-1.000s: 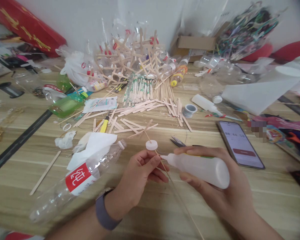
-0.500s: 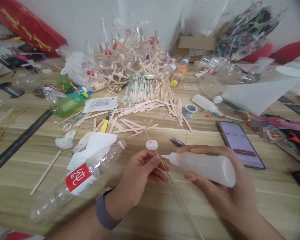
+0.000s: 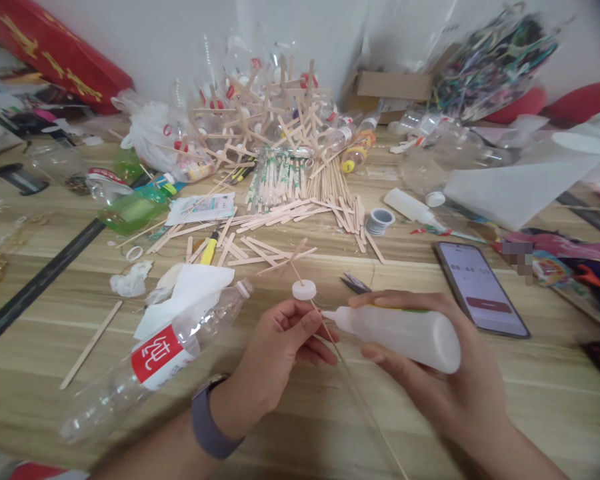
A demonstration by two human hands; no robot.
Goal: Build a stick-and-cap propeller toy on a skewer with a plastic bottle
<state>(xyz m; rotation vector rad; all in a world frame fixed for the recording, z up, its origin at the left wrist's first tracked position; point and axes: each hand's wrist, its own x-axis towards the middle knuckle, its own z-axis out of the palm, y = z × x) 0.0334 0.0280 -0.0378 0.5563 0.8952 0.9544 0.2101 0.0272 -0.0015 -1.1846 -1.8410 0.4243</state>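
My left hand pinches a thin wooden skewer between thumb and fingers. The skewer runs through a white bottle cap just above the fingers, and crossed craft sticks are at its far end. In my right hand lies a white squeeze glue bottle, held on its side with the fingers wrapped round it. Its narrow nozzle points left and meets the skewer just below the cap; whether glue is coming out is too small to tell.
A clear plastic bottle lies left of my left hand. Pliers and a phone are beyond and beside my right hand. Loose craft sticks, a wire spool and many bottles with stick crosses fill the back.
My right hand has shifted slightly left with the glue bottle, bringing its nozzle closer to the skewer. My left hand has stayed in place.
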